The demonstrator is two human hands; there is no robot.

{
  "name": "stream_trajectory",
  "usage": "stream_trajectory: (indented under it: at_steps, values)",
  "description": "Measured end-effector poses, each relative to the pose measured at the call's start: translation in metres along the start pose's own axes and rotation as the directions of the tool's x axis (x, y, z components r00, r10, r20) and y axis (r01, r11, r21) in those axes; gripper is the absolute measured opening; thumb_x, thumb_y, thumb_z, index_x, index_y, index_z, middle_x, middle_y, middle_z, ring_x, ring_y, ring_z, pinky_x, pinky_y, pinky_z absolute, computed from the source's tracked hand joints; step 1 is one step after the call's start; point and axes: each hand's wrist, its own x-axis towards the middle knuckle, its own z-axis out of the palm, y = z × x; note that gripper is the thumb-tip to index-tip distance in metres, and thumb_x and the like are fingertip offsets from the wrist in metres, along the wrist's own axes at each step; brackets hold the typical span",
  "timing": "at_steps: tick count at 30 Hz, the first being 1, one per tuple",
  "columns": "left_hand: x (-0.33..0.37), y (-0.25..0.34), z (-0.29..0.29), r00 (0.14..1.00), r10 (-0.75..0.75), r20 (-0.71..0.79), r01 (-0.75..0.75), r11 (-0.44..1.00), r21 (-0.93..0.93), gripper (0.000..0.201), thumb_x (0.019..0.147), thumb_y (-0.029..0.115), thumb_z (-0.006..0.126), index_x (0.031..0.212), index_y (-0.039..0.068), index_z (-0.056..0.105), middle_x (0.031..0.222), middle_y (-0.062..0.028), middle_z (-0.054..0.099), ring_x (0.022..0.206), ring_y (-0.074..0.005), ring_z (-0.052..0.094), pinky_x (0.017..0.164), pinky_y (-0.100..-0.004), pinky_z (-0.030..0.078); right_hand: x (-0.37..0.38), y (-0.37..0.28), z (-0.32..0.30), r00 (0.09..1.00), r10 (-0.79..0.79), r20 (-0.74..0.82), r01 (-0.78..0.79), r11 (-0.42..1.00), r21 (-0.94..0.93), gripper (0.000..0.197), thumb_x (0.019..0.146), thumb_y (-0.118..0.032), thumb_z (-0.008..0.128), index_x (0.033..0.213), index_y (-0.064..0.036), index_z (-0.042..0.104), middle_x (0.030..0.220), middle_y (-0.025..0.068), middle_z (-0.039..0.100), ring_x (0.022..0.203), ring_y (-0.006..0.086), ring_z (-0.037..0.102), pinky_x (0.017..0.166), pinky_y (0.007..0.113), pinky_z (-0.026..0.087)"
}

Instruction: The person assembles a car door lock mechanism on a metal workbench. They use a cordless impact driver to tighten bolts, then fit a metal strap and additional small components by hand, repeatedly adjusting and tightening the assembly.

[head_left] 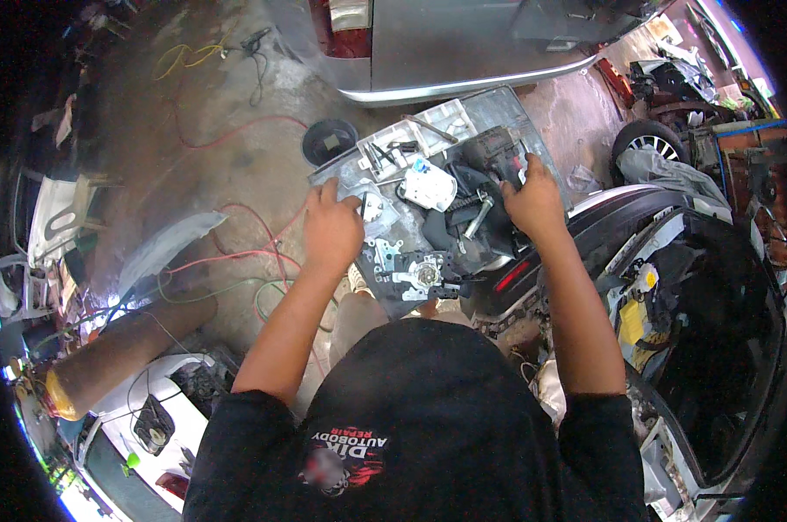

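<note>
A grey tabletop stands in front of me, loaded with metal parts and tools. My left hand is at its left edge, fingers curled beside a pale metal plate; what they grip is hidden. On the right, my right hand has thumb and fingers around the end of a dark grey, blocky tool or case. Between the hands lie a white rounded part, black cloth-like material and a shiny ratchet-like tool. A silvery mechanism rests near my body.
A white divided organizer tray sits at the table's far side. Beside it on the floor stands a black bucket. Red hoses trail across the floor at left. A grey car is ahead; a black bumper borders the right.
</note>
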Motion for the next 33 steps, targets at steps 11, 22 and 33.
stream_trajectory:
  at_steps: [11,22,33]
  values:
    - [0.033,-0.010,-0.021,0.937,0.000,0.348,-0.007,1.000,0.018,0.039,0.077,0.022,0.084,0.113,0.006,0.083,0.148,-0.0306,0.061,0.128,-0.0454,0.066,0.109,-0.0495,0.056,-0.022,0.013,-0.013,0.998,-0.046,-0.050,0.054,0.984,0.170,0.068,0.091,-0.026,0.080,0.148,-0.0008,0.053,0.130,0.0333,0.067,0.122,0.0517,0.065,0.106,0.057,0.052]
    - [0.043,-0.009,-0.020,0.918,0.014,0.397,-0.055,0.994,0.092,0.035,0.077,0.028,0.084,0.104,0.005,0.084,0.138,-0.0310,0.066,0.117,-0.0449,0.071,0.103,-0.0496,0.058,-0.031,0.016,-0.021,0.999,-0.024,-0.027,0.030,0.964,0.264,0.066,0.091,-0.026,0.080,0.147,-0.0008,0.055,0.125,0.0310,0.069,0.118,0.0490,0.068,0.105,0.056,0.053]
    - [0.027,0.013,-0.016,0.974,-0.070,0.216,0.040,0.989,0.140,0.034,0.083,0.035,0.079,0.097,0.005,0.087,0.134,-0.0251,0.069,0.133,-0.0430,0.058,0.112,-0.0488,0.049,-0.036,0.014,-0.022,0.998,-0.008,-0.060,0.027,0.949,0.313,0.064,0.091,-0.023,0.081,0.145,-0.0003,0.057,0.126,0.0300,0.070,0.119,0.0473,0.069,0.104,0.053,0.054]
